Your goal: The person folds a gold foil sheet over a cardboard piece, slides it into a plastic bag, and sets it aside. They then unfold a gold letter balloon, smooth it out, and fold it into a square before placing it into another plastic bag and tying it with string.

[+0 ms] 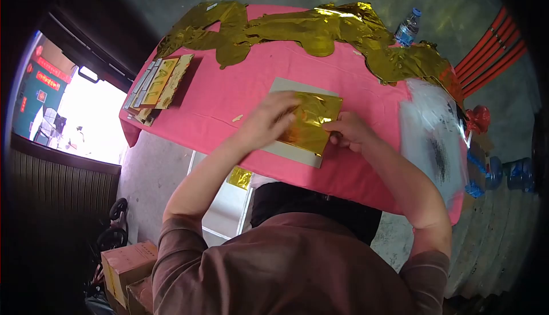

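A square gold foil sheet lies on a grey board on the pink tablecloth. The board shows above, below and to the left of the foil. My left hand is over the left part of the foil, its fingers apart and holding nothing. At the right edge of the foil, my right hand pinches the sheet between thumb and curled fingers.
Large gold foil scraps spread along the far table edge. A water bottle stands at the back right. Stacked gold-printed cards lie at the left, clear plastic at the right. A red chair stands beyond.
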The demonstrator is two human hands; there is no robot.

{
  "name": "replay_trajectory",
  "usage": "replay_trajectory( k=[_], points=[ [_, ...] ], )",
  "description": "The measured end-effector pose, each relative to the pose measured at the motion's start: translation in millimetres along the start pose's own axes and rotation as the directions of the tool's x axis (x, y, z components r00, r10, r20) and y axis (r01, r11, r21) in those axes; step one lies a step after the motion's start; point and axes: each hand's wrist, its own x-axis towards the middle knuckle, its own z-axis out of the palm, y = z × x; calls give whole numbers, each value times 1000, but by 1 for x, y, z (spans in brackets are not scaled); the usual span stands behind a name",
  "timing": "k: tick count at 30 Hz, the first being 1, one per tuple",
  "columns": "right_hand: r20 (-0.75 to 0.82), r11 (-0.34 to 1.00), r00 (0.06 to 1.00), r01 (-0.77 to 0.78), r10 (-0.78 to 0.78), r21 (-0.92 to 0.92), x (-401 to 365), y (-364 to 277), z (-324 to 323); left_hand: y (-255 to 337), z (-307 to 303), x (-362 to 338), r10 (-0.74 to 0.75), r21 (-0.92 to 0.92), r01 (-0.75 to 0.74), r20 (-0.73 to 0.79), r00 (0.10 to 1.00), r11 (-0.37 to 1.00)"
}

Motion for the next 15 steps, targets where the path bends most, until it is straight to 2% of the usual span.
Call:
replay_trajectory(
  k=[1,2,4,9,11,12,14,15],
  points=[
    [1,1000,1000,-12,12,-18,1,0,1,2,7,-2,112,32,-115,79,991,993],
    [0,999,1000,-24,24,-37,1,-1,2,2,12,-4,111,27,-113,75,991,993],
    [-23,998,1000,-23,21,-63,-4,-7,9,0,19,-7,105,236,-188,325,940,953],
    [-32,988,999,1,-6,-157,-11,-21,13,-3,24,-8,65,319,-205,399,915,925],
    [74,941,996,66,-44,-333,-12,-27,11,-3,25,-9,56,332,-209,417,907,920],
    [72,943,997,60,-38,-328,-8,-27,7,-1,23,-8,50,348,-212,420,906,913],
    [145,835,981,186,-128,-517,-2,-23,0,0,24,-8,36,358,-205,425,905,911],
    [148,838,982,180,-120,-515,-5,-22,-1,-1,24,-8,46,363,-213,417,908,907]
  ],
)
